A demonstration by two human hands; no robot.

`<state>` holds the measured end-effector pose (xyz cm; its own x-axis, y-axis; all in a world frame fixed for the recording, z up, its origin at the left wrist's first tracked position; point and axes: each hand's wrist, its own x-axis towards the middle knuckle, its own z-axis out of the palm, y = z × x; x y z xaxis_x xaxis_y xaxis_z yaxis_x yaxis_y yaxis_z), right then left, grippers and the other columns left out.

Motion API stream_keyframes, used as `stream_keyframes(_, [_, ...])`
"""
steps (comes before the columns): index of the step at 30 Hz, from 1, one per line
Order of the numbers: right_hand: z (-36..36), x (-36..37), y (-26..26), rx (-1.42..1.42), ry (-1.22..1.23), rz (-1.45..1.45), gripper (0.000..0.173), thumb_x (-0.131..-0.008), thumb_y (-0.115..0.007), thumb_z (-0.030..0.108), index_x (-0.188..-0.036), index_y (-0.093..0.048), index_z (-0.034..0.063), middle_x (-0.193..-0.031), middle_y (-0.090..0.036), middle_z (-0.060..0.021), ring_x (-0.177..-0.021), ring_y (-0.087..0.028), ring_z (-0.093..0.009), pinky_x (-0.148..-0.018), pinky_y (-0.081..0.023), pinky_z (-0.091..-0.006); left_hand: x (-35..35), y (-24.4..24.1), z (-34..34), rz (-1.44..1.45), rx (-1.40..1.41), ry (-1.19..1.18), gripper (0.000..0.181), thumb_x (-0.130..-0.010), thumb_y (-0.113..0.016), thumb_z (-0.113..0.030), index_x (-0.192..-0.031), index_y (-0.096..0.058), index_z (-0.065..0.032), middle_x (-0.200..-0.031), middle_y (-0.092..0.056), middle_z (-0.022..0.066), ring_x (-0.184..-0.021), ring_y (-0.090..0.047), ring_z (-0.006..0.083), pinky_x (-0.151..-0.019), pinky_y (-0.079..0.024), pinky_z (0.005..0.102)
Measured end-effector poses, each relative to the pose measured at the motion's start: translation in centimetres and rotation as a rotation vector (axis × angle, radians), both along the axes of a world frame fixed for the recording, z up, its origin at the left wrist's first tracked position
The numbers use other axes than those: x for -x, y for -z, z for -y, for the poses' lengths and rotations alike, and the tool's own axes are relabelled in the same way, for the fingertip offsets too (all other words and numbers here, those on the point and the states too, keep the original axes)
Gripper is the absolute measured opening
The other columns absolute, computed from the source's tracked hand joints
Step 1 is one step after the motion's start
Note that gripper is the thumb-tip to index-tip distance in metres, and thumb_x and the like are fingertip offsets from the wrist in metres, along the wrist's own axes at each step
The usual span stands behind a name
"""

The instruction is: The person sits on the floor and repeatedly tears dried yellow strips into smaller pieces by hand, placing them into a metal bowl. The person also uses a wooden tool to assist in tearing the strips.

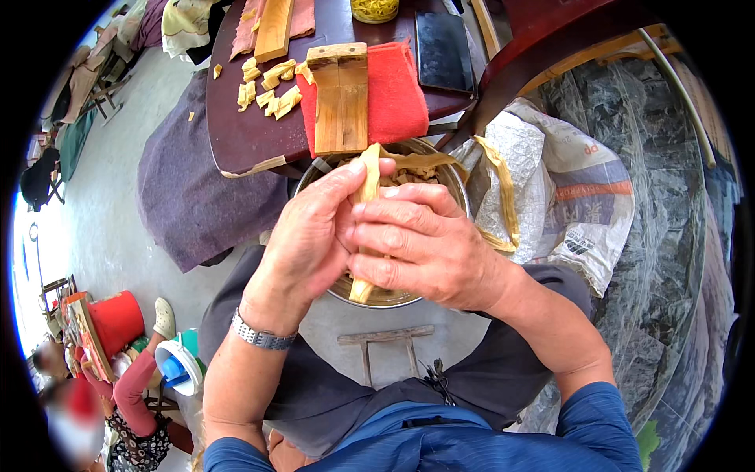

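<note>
A long, flat, yellowish strip of plant material (pixel 370 177) runs between my two hands, its lower end poking out beneath them. My left hand (pixel 312 230) holds it, the thumb pressed along the strip. Across it lie the bent fingers of my right hand (pixel 413 242). From the hands the strip loops right, over a metal bowl (pixel 466 197) that holds small pieces, and hangs down by a woven sack. Just beyond my hands, a wooden block tool (pixel 342 112) rests on a red cloth (pixel 398 88) at the edge of a dark red wooden stool.
Short folded yellowish pieces (pixel 277 76) lie on the stool (pixel 236 135), near a wooden bar (pixel 274 29), a black phone (pixel 445 50) and a jar (pixel 374 9). White woven sacks (pixel 525 177) stand at the right. A grey cloth (pixel 194 177) hangs at the left; another person sits lower left.
</note>
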<state>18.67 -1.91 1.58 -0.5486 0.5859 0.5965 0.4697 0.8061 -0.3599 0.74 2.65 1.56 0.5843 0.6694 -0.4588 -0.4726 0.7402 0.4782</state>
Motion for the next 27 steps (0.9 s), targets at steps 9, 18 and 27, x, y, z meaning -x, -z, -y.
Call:
stream_keyframes(9, [-0.3, 0.0, -1.0, 0.307, -0.094, -0.404, 0.013, -0.088, -0.073, 0.019, -0.098, -0.071, 0.0125, -0.083, -0.064, -0.0020, -0.081, -0.063, -0.021, -0.078, -0.048, -0.0355, -0.5, 0.2, 0.6, -0.140, -0.136, 0.254, 0.022, -0.100, -0.062, -0.017, -0.116, -0.062, -0.0006, -0.103, -0.068, 0.0043, -0.090, -0.065, 0.0097, -0.077, -0.055, 0.0258])
stream_keyframes(18, [-1.0, -0.8, 1.1, 0.405, 0.232, -0.411, 0.018, -0.098, -0.060, 0.017, -0.099, -0.066, 0.0000, -0.086, -0.065, -0.0141, -0.078, -0.061, -0.035, -0.072, -0.049, -0.0428, -0.7, -1.0, 1.3, -0.688, -0.663, 0.613, 0.016, -0.093, -0.060, -0.006, -0.107, -0.066, 0.0002, -0.098, -0.069, 0.0059, -0.092, -0.063, 0.0124, -0.083, -0.051, 0.0275])
stream_keyframes(27, [-1.0, -1.8, 1.5, 1.130, 0.284, -0.288, 0.039, -0.106, -0.045, 0.035, -0.093, -0.056, -0.0004, -0.079, -0.062, -0.0183, -0.070, -0.062, -0.034, -0.069, -0.049, -0.0401, 0.4, -0.3, 1.6, -0.928, -1.174, 0.258, 0.015, -0.087, -0.058, 0.004, -0.102, -0.058, 0.0007, -0.091, -0.058, 0.0169, -0.089, -0.061, 0.0345, -0.081, -0.049, 0.0399])
